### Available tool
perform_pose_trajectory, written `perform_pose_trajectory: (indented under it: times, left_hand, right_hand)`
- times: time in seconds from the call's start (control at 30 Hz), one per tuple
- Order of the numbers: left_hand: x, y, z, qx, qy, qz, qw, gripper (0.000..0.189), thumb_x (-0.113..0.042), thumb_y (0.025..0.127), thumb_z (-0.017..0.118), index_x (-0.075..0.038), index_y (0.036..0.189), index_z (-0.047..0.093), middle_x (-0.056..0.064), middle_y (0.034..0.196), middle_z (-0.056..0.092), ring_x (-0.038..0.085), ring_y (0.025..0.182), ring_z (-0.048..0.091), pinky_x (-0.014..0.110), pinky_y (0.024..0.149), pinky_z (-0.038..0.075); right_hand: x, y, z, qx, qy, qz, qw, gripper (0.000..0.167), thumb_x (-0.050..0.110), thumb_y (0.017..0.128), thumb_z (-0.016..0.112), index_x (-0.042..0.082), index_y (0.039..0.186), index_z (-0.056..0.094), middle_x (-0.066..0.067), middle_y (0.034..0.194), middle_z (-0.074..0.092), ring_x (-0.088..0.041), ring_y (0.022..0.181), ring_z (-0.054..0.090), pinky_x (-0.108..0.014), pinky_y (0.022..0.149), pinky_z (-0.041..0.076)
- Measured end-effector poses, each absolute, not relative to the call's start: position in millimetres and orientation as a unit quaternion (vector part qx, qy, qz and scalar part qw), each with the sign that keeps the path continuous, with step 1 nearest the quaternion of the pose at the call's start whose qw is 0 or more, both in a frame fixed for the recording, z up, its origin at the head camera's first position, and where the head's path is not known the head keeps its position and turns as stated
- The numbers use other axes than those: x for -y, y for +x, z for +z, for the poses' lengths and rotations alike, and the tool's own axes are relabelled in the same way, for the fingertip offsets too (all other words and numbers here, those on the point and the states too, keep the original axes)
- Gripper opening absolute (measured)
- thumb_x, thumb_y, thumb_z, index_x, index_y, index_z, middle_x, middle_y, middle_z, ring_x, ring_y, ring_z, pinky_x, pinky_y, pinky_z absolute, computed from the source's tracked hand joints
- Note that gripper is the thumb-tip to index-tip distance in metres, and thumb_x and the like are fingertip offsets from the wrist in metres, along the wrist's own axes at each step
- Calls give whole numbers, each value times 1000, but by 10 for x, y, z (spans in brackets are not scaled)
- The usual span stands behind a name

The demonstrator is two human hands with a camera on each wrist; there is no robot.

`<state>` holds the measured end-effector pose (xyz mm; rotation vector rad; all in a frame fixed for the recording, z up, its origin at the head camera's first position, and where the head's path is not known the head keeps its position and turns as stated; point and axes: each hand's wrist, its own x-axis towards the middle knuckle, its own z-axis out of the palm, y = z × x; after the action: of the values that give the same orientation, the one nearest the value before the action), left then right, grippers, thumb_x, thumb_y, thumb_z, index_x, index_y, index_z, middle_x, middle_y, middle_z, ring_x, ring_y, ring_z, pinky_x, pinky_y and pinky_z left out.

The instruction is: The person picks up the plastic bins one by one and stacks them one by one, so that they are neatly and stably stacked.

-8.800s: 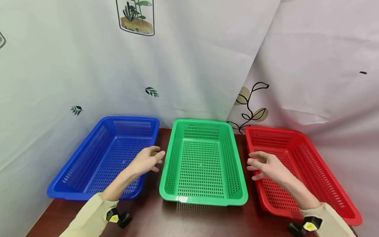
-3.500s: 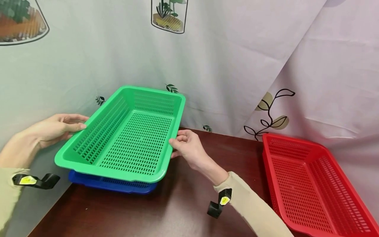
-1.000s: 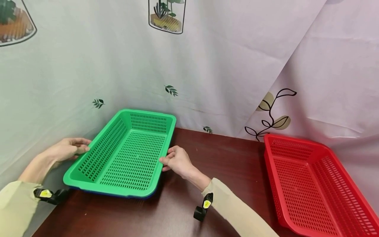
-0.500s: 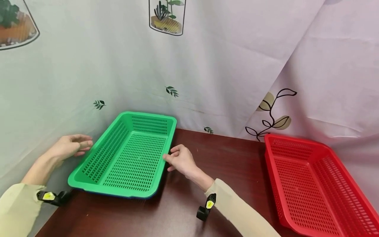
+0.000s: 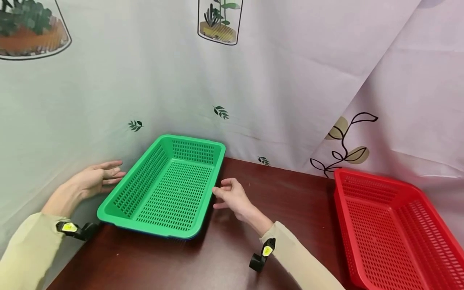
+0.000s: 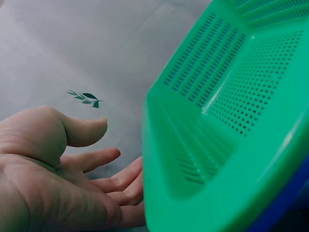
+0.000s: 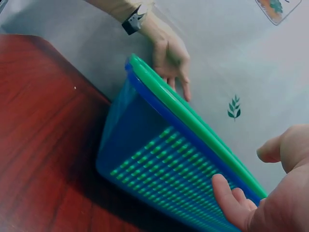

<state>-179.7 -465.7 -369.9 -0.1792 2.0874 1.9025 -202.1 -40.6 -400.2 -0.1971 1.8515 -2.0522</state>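
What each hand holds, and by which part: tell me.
Nothing is held: the left hand and the right hand are open at either side of the green basket, neither gripping it.

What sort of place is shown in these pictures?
Perhaps an improvised indoor work corner: a reddish-brown table, printed cloth hung behind it, a green basket and a red basket.

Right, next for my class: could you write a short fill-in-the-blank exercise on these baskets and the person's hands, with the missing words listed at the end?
1. The inner basket, nested in the blue basket, is coloured ____.
2. In the head view, the red basket stands to the ____ of the inner basket.
3. The hand farther from the red basket is the person's ____ one.
4. Altogether, ____ baskets can be seen.

Missing words: green; right; left; three.
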Motion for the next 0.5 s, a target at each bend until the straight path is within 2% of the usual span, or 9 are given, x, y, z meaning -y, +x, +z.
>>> perform_pose_trajectory:
  times: [0.07, 0.13, 0.3, 0.5]
  left_hand:
    - [4660, -1795, -3732, -742, -63, 649, 156, 73, -25, 106, 50, -3, 160, 6, -14, 106, 62, 1, 98, 62, 26, 84, 53]
    - [4654, -1795, -3755, -752, -65, 637, 158, 77, -25, 106, 50, 0, 159, 0, -15, 107, 58, 0, 98, 61, 27, 85, 52]
    - [4612, -1796, -3784, -761, -67, 622, 170, 75, -22, 107, 49, -1, 158, -2, -12, 109, 58, 3, 98, 62, 33, 86, 53]
    - [4572, -1815, -3807, -743, -62, 643, 174, 73, -16, 107, 48, 1, 158, -1, -8, 105, 68, 11, 96, 66, 33, 83, 55]
  right_hand:
    - [426, -2007, -4027, -650, -71, -731, 194, 49, 5, 94, 67, -9, 132, 39, -21, 108, 49, -36, 94, 63, -43, 70, 61]
    - [448, -1993, -4049, -644, -71, -734, 203, 51, 4, 94, 66, -10, 134, 38, -21, 108, 49, -37, 96, 62, -44, 70, 61]
    - [489, -1967, -4085, -633, -65, -740, 217, 56, 3, 94, 66, -11, 137, 34, -21, 110, 48, -26, 91, 62, -43, 69, 61]
    - [518, -1956, -4105, -630, -60, -742, 221, 58, 3, 93, 67, -10, 138, 32, -22, 109, 49, -25, 88, 61, -41, 67, 61]
